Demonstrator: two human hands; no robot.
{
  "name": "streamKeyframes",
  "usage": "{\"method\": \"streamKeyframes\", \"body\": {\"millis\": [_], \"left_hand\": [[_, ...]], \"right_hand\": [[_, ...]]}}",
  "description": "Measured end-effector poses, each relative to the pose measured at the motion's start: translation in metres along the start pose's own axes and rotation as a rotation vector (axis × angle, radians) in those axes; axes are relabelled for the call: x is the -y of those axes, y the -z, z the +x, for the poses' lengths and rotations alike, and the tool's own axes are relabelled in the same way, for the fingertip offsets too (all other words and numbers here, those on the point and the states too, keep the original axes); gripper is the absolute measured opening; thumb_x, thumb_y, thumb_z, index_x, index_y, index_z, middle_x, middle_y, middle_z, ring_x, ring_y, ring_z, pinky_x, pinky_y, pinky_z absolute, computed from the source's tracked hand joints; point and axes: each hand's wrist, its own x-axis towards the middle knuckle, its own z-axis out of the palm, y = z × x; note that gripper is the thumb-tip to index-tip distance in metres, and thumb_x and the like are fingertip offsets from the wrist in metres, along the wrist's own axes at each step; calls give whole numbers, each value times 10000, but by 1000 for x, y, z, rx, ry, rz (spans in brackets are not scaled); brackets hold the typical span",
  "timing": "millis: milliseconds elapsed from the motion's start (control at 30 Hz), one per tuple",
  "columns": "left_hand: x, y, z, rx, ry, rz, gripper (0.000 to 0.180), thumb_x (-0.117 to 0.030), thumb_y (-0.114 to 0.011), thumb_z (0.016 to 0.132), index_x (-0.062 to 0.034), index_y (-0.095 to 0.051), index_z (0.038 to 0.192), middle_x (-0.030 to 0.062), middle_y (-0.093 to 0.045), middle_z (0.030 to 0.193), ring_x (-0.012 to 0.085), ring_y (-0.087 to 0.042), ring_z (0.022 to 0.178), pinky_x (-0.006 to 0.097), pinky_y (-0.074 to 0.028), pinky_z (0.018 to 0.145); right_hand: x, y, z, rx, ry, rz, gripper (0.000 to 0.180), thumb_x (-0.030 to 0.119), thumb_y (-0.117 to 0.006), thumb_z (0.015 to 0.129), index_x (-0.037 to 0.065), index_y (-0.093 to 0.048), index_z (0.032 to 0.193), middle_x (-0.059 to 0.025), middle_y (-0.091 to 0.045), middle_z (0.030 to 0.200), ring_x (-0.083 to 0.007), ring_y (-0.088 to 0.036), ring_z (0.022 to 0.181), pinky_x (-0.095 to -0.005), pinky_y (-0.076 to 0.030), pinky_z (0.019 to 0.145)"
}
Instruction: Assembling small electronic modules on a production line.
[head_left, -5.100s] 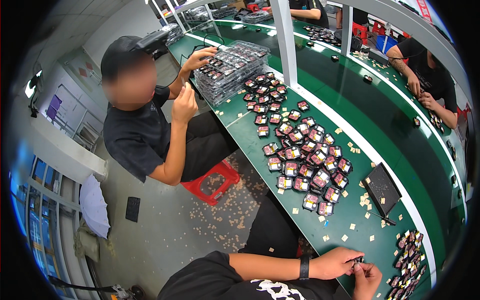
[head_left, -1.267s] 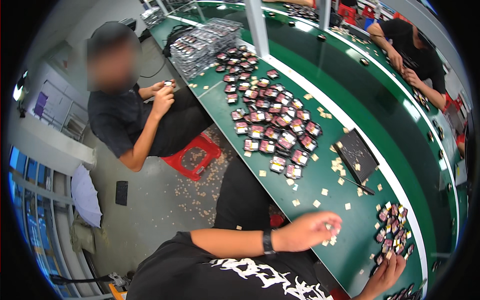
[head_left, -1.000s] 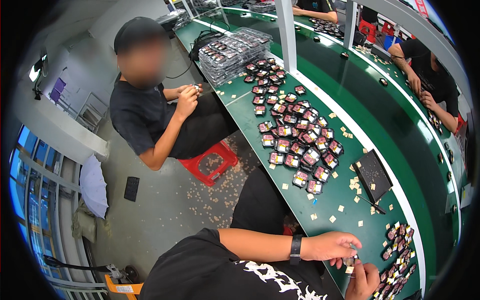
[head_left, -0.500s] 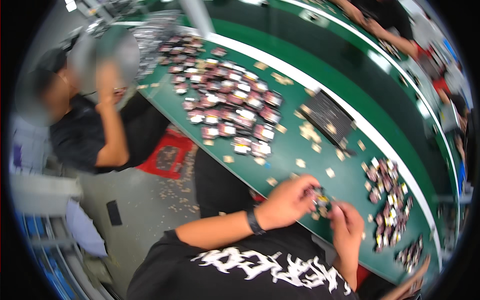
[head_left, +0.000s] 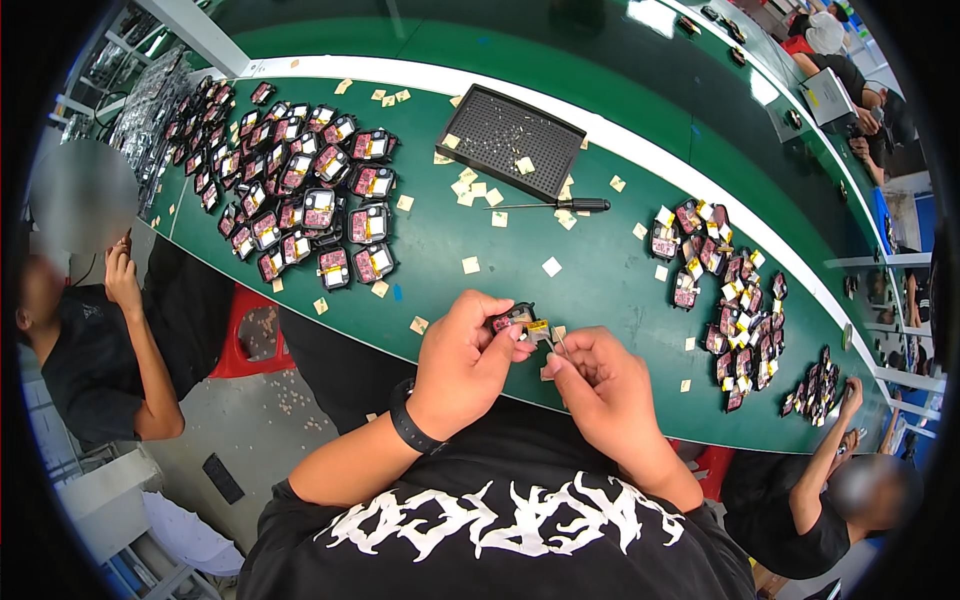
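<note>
Change: both hands are now sitting closer together over the near table edge than half a second ago, and the part is lying between them; the view is steadier and sharper.
Left hand (head_left: 465, 355): curling its fingers round a small dark part (head_left: 517, 320), thumb pressing on top; a black wristband (head_left: 410, 420) is circling the wrist.
Part: sitting at the left fingertips, just above the near edge of the table (head_left: 600, 290), with a yellow patch facing the right hand.
Right hand (head_left: 597, 385): closing thumb and forefinger in a pinch on a thin pale tab (head_left: 557, 343) that is reaching toward the part; whether the tab is joined to the part cannot be told.
Table: stretching green from upper left to lower right, with small pale squares (head_left: 470, 264) lying scattered over it.
Tray (head_left: 510, 140): lying dark and perforated beyond the hands, carrying a few pale squares.
Screwdriver (head_left: 560, 205): lying just beside the tray, black handle pointing right.
Left pile (head_left: 300, 190): red-and-black parts spreading over the far left of the table, well apart from the hands.
Right pile (head_left: 725, 285): similar parts trailing toward the lower right end.
Seated person (head_left: 95, 340): sitting at the left in a dark shirt, raising a hand to the face, beside a red stool (head_left: 250, 335).
Second person (head_left: 810, 510): sitting at lower right, reaching an arm up to the table end.
</note>
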Motion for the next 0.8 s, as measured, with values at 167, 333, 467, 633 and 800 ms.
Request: {"method": "streamKeyframes", "body": {"millis": [167,333,467,633,800], "left_hand": [[-3,0,0,26,-65,47,251,45,-530,1012,50,-447,1248,146,-623,1120,197,-706,955,300,-598,831],[-10,0,2,43,-18,-20,268,12,-504,1033,57,-439,1289,145,-618,1150,201,-703,975,306,-598,850],[-9,1,3,62,-13,33,242,17,-494,1034,59,-458,1269,144,-613,1167,200,-697,991,304,-601,847],[-8,0,3,31,-7,22,181,39,-497,1021,52,-485,1201,125,-615,1120,179,-687,975,300,-605,833],[-5,3,2,9,3,44,146,60,-533,992,28,-499,1130,111,-618,1065,143,-655,928,298,-602,816]], "right_hand": [[-3,16,17,-85,599,-575,250,37,-661,937,31,-617,1183,-107,-691,870,-251,-658,638,-337,-521,589],[-1,23,15,-170,416,-547,106,91,-714,900,42,-677,987,-93,-617,781,-280,-615,605,-366,-481,547],[0,26,18,-156,287,-663,218,213,-791,857,35,-671,893,-86,-593,756,-272,-581,577,-356,-442,517],[5,18,17,-41,346,-378,195,80,-686,925,12,-580,1074,-155,-667,884,-343,-674,787,-436,-525,686],[5,16,13,44,324,-448,260,17,-633,939,1,-556,1188,-177,-679,920,-380,-681,835,-444,-547,726]]}}
